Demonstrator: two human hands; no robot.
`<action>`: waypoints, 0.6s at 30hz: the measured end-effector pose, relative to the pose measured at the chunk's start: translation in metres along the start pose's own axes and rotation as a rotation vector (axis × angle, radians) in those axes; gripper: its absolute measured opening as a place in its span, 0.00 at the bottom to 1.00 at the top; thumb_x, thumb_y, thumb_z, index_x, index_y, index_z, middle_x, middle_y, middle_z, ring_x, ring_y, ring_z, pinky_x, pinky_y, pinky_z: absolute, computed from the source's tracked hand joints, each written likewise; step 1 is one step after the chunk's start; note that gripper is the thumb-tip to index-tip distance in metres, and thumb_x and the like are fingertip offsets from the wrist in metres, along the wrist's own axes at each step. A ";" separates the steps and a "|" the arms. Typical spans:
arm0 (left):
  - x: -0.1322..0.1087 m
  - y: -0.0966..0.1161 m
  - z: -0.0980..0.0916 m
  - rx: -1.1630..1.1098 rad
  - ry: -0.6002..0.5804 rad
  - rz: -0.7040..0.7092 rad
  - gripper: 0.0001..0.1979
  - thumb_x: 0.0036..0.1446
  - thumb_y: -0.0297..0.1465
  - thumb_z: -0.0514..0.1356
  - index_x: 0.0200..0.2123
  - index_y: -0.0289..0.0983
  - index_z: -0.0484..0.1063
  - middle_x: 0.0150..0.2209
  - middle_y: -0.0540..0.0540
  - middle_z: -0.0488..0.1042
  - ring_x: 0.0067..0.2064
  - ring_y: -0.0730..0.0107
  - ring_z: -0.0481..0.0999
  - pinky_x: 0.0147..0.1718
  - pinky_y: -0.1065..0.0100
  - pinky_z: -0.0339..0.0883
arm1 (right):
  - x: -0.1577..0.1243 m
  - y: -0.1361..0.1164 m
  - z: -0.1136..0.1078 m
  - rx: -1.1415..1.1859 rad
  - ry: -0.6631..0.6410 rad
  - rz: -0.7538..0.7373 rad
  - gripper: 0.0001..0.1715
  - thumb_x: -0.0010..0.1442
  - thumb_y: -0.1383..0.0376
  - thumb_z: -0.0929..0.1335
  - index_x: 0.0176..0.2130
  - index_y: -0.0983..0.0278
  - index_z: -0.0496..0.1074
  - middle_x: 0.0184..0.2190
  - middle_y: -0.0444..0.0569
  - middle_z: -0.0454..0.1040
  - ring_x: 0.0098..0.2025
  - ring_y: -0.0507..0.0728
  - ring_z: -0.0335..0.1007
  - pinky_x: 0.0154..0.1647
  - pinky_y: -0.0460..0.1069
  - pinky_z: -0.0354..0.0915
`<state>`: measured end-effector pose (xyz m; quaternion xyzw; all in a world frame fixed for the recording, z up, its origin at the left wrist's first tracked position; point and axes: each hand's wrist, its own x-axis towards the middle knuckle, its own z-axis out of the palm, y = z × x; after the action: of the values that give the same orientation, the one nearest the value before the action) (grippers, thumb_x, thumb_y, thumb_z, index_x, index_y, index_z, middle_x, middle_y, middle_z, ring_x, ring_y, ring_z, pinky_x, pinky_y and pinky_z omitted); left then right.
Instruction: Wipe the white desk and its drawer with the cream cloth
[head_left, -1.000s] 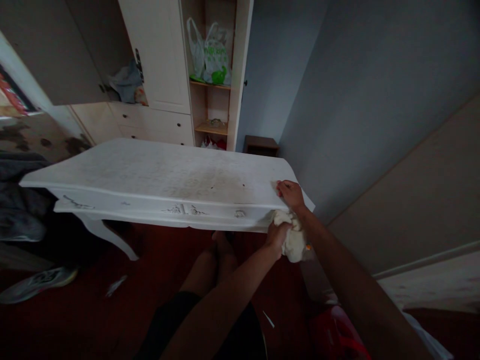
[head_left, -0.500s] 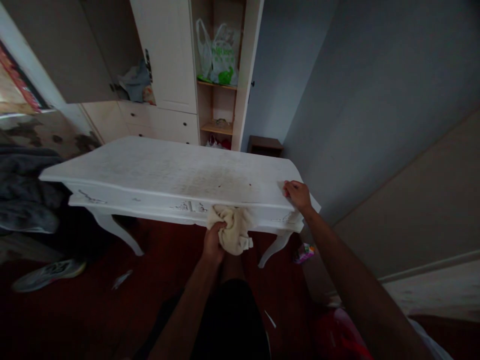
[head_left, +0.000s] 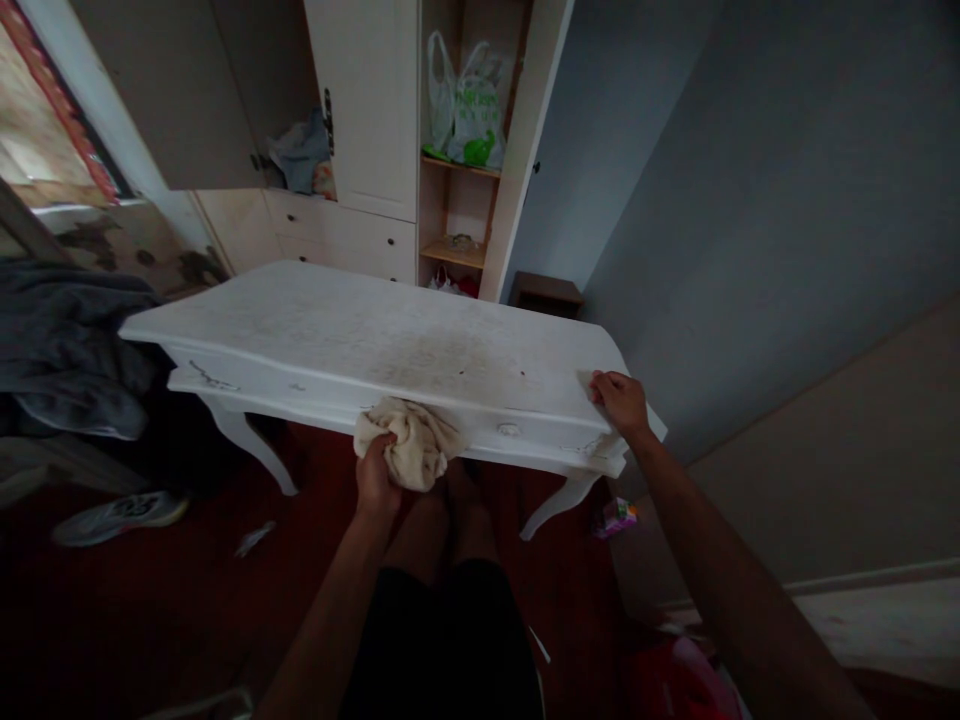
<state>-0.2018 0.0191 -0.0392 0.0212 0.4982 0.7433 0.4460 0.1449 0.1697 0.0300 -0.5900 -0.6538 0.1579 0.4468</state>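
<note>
A low white table (head_left: pixel 315 330) with a stained top and a drawer front stands before me. My left hand (head_left: pixel 375 478) is closed on a crumpled cream cloth (head_left: pixel 409 445), which presses against the table's front edge near its middle. My right hand (head_left: pixel 619 400) grips the table's front right corner, fingers curled over the top edge. A small drawer knob (head_left: pixel 508 429) shows to the right of the cloth. My legs show under the table.
A cream wardrobe (head_left: pixel 367 110) with open shelves and plastic bags (head_left: pixel 465 105) stands behind the table. Dark bedding (head_left: pixel 67 340) lies at the left, a grey shoe (head_left: pixel 120 515) on the red floor. A small packet (head_left: pixel 615 517) lies by the right table leg.
My left hand has slid the cloth leftward along the table's front edge, from the right corner to about the middle. My right hand has stayed on the corner.
</note>
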 end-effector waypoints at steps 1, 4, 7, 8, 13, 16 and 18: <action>0.000 -0.001 -0.003 0.003 0.018 -0.006 0.12 0.45 0.26 0.61 0.36 0.35 0.75 0.32 0.49 0.78 0.32 0.67 0.78 0.32 0.69 0.74 | 0.000 0.000 0.000 -0.002 0.001 0.000 0.24 0.59 0.49 0.64 0.23 0.62 0.71 0.17 0.44 0.71 0.22 0.54 0.65 0.30 0.49 0.62; -0.002 -0.006 -0.014 0.062 0.016 -0.040 0.13 0.42 0.26 0.64 0.36 0.34 0.76 0.31 0.48 0.78 0.29 0.67 0.77 0.29 0.69 0.73 | -0.001 -0.001 0.000 0.001 0.013 0.001 0.24 0.58 0.49 0.64 0.22 0.62 0.71 0.16 0.44 0.70 0.22 0.54 0.65 0.30 0.50 0.62; -0.008 -0.008 -0.028 0.167 -0.050 -0.070 0.12 0.40 0.26 0.65 0.33 0.33 0.77 0.29 0.46 0.78 0.27 0.66 0.77 0.26 0.69 0.71 | -0.001 -0.002 -0.001 -0.002 0.014 -0.004 0.25 0.58 0.48 0.64 0.21 0.62 0.71 0.16 0.44 0.70 0.22 0.54 0.65 0.29 0.50 0.61; -0.012 -0.008 -0.031 0.194 -0.084 -0.081 0.13 0.39 0.26 0.65 0.33 0.32 0.77 0.29 0.45 0.78 0.27 0.65 0.77 0.26 0.68 0.71 | -0.001 -0.003 -0.001 -0.010 0.010 -0.006 0.25 0.58 0.47 0.64 0.21 0.62 0.71 0.16 0.45 0.71 0.22 0.54 0.65 0.30 0.50 0.61; -0.035 0.020 -0.034 0.226 -0.260 -0.075 0.19 0.34 0.30 0.67 0.35 0.33 0.78 0.28 0.45 0.78 0.29 0.59 0.78 0.26 0.66 0.71 | -0.001 -0.005 -0.001 -0.034 0.000 0.005 0.25 0.57 0.48 0.64 0.21 0.62 0.71 0.17 0.45 0.71 0.23 0.54 0.65 0.31 0.50 0.61; -0.048 0.053 -0.018 0.238 -0.285 0.061 0.20 0.31 0.31 0.67 0.34 0.34 0.77 0.27 0.48 0.77 0.30 0.59 0.77 0.26 0.67 0.71 | -0.002 -0.007 -0.001 -0.035 0.001 0.004 0.25 0.57 0.47 0.64 0.22 0.61 0.71 0.17 0.45 0.71 0.23 0.55 0.66 0.32 0.50 0.61; -0.052 0.076 0.001 0.237 -0.354 0.209 0.18 0.31 0.31 0.67 0.33 0.35 0.77 0.28 0.49 0.77 0.31 0.59 0.76 0.28 0.66 0.71 | -0.002 -0.007 0.000 -0.041 0.001 0.006 0.25 0.57 0.47 0.63 0.22 0.61 0.71 0.17 0.45 0.72 0.23 0.55 0.66 0.32 0.51 0.61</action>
<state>-0.2186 -0.0240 0.0402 0.2549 0.4910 0.7065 0.4412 0.1406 0.1661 0.0346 -0.6010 -0.6549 0.1454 0.4344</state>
